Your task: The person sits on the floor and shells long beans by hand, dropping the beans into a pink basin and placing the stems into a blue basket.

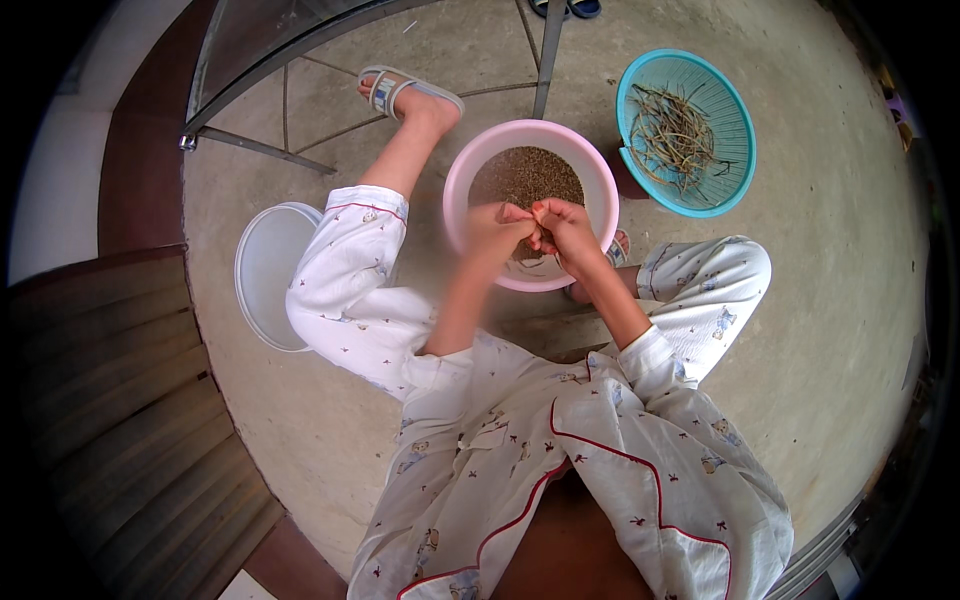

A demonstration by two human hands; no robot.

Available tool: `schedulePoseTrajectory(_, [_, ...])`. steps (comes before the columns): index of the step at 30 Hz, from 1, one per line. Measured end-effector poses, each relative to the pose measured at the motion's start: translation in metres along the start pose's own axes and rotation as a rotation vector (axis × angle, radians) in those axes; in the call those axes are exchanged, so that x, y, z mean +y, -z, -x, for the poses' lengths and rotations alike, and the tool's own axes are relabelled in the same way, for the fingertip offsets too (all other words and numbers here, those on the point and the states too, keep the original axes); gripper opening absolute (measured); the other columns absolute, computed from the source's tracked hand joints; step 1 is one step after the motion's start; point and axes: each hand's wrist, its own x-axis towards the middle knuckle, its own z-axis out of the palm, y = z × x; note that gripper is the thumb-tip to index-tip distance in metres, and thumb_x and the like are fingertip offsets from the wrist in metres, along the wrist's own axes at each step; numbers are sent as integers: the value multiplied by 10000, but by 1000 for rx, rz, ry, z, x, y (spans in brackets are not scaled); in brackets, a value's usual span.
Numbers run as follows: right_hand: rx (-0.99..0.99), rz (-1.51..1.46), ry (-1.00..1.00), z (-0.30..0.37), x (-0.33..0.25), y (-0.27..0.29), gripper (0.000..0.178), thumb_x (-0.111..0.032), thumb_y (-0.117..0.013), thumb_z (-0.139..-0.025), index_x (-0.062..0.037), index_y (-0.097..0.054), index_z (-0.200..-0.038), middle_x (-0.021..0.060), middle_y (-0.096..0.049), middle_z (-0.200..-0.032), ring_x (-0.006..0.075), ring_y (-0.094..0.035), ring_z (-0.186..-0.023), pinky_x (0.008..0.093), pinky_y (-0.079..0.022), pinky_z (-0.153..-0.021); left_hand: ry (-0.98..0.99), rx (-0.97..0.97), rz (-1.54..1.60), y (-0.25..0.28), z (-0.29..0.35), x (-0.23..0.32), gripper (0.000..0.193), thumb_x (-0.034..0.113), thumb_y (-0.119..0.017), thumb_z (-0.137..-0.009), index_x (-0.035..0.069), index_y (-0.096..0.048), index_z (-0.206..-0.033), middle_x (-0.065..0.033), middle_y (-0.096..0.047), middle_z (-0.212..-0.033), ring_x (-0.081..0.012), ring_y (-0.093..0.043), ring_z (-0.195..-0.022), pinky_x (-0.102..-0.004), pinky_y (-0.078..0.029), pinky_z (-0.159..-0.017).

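My left hand (495, 235) and my right hand (568, 231) meet over a round pink basin (600, 185), both closed with fingertips pinched together. What they pinch is too small and too covered by the fingers to make out. The left hand is slightly smeared by motion. Small brown grains or seeds (528, 175) spread over the basin's floor below them. To the right of the basin, a teal slotted basket (740, 150) holds a loose heap of thin, dry brown pods or stalks (672, 135).
A white bucket (262, 285) stands beside my left knee. A metal-framed table (548, 65) rises at the far left, its leg close behind the basin. My sandalled foot (410, 95) rests near its bars. Another pair of sandals (583, 8) lies at the top edge.
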Motion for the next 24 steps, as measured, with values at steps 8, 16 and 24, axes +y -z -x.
schedulePoseTrajectory(8, [47,394,124,-3,4,-1,204,-117,-431,-951,2,-554,-839,49,-604,-654,85,-593,-569,200,-415,-431,42,19,106,3,-2,-7,23,-27,-607,-728,-13,-590,-728,-50,-582,-598,-63,-483,-471,-185,-279,-409])
schedulePoseTrajectory(16, [-38,334,85,4,-1,12,122,-65,-475,-922,-2,-572,-884,74,-633,-745,125,-629,-659,233,-506,-582,66,220,99,14,-11,-15,77,32,-666,-749,-17,-617,-781,13,-532,-594,-21,-385,-433,-192,-249,-380])
schedulePoseTrajectory(24, [-20,240,118,3,0,11,40,3,-541,-875,26,-571,-862,82,-635,-750,131,-631,-666,242,-516,-616,104,129,23,12,-10,-14,73,33,-667,-749,-15,-628,-787,-3,-568,-625,-22,-394,-434,-187,-254,-385])
